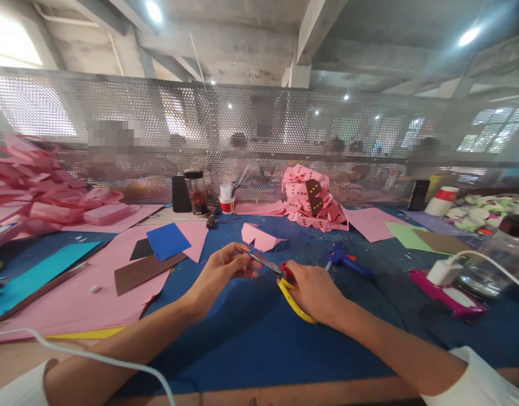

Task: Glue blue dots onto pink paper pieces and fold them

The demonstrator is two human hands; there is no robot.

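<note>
Scissors (265,263): raised over the middle of the tabletop (251,352), blades angled forward and left.
Right hand (314,293): wrapped round the yellow-and-red handles.
Left hand (225,268): my fingers curl in at the blade tips, beside a small blue scrap (251,250); whether they pinch it, I cannot tell.
Blade risk: my fingertips are so near the steel that a hasty squeeze could nick one.
Pink folded paper (262,237): just beyond the tips; a forward slip could dent it.
Blue glue gun (348,262): near my right hand; a wide wrist swing could knock it.
White cable (94,355): crosses before my left forearm and might snag it.
Edges: the tabletop ends below my forearms; a perforated metal screen (136,101) closes the far side.
Open room: mostly between my forearms; paper sheets (94,265) crowd the left, a magenta power strip (471,309) the right.
</note>
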